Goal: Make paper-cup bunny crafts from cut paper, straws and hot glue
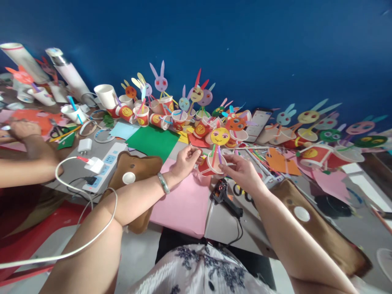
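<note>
A red and white paper cup (209, 166) leans on its side above the pink paper (183, 202). Coloured straws rise from its mouth to a yellow round paper face (219, 136) with drawn eyes and a smile. My right hand (242, 170) grips the cup's rim near the purple straw, thumb and fingers closed on it. On the cup's other side is my left hand (187, 162), its fingertips pinched together; whatever is between them is too small to make out. Below the cup lies a black glue gun (227, 198), with scissors (241, 191) beside it.
Many cup puppets with paper rabbit heads (161, 83) line the wall. A power strip (105, 167), white cable (82, 245), green paper (153, 141), brown hot-water bags (139, 200) and a phone (257, 124) surround the work. Another person's hand (24, 128) is at the left.
</note>
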`<act>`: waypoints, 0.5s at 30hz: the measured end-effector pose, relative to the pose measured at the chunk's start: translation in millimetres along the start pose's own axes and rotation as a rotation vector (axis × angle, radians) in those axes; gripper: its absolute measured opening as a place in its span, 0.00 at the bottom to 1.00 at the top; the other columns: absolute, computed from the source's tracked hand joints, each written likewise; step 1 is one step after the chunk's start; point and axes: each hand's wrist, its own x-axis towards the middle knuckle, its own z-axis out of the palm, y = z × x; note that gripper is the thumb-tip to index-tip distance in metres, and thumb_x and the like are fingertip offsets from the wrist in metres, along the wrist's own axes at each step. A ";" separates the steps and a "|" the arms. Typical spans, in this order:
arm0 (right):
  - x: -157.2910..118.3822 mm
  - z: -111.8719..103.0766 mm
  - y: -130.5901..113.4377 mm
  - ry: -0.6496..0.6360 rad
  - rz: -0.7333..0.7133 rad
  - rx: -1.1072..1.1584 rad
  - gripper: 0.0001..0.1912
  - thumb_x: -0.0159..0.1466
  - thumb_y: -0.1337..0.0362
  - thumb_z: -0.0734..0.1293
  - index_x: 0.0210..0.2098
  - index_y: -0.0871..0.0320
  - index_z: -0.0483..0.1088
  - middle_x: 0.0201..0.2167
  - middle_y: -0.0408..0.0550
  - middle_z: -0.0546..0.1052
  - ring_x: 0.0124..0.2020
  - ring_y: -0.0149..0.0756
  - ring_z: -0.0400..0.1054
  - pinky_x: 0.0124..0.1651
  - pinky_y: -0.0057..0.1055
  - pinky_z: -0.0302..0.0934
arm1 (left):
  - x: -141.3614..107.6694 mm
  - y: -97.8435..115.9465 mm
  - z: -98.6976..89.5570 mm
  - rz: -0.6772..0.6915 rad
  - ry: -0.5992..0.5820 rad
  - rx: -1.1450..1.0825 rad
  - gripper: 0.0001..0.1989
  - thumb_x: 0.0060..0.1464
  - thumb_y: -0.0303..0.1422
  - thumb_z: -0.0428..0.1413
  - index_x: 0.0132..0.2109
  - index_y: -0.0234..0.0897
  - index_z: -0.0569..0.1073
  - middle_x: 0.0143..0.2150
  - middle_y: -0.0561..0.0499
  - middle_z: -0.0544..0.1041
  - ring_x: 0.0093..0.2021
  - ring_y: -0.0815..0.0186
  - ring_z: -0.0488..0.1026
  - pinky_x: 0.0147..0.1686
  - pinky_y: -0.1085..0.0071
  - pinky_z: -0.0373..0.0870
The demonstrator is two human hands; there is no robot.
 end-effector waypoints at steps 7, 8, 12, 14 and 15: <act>-3.4 1.1 -6.4 -0.013 0.014 0.020 0.22 0.58 0.52 0.73 0.48 0.56 0.75 0.37 0.48 0.84 0.34 0.45 0.80 0.37 0.37 0.75 | -0.1 0.1 -0.5 0.000 -0.009 0.003 0.20 0.55 0.48 0.64 0.37 0.36 0.70 0.32 0.50 0.78 0.33 0.67 0.79 0.35 0.70 0.78; -3.5 1.3 -6.6 -0.010 0.013 0.021 0.22 0.58 0.52 0.73 0.48 0.56 0.75 0.36 0.48 0.84 0.33 0.45 0.80 0.37 0.37 0.75 | 0.0 0.0 -0.6 0.003 -0.013 0.006 0.20 0.55 0.48 0.64 0.37 0.35 0.70 0.32 0.50 0.78 0.33 0.67 0.79 0.35 0.70 0.78; -2.8 1.1 -4.1 0.002 0.008 0.019 0.22 0.58 0.51 0.73 0.48 0.56 0.75 0.35 0.47 0.84 0.33 0.45 0.81 0.37 0.37 0.75 | 0.3 0.3 -0.7 0.009 -0.016 0.013 0.21 0.55 0.50 0.63 0.36 0.35 0.70 0.32 0.50 0.78 0.33 0.67 0.79 0.35 0.70 0.78; -2.4 0.6 -2.0 0.004 0.005 0.017 0.23 0.58 0.50 0.73 0.48 0.55 0.75 0.35 0.47 0.84 0.33 0.45 0.81 0.38 0.38 0.75 | 0.2 0.9 -0.3 0.009 -0.014 0.005 0.22 0.54 0.51 0.64 0.36 0.36 0.70 0.32 0.49 0.79 0.33 0.66 0.79 0.35 0.70 0.78; -2.3 0.4 -1.2 0.004 0.004 0.016 0.23 0.58 0.50 0.73 0.48 0.55 0.75 0.35 0.47 0.84 0.34 0.46 0.81 0.38 0.39 0.75 | 0.0 1.2 -0.1 0.010 -0.015 0.000 0.22 0.53 0.51 0.64 0.36 0.36 0.70 0.33 0.49 0.79 0.34 0.66 0.79 0.35 0.70 0.78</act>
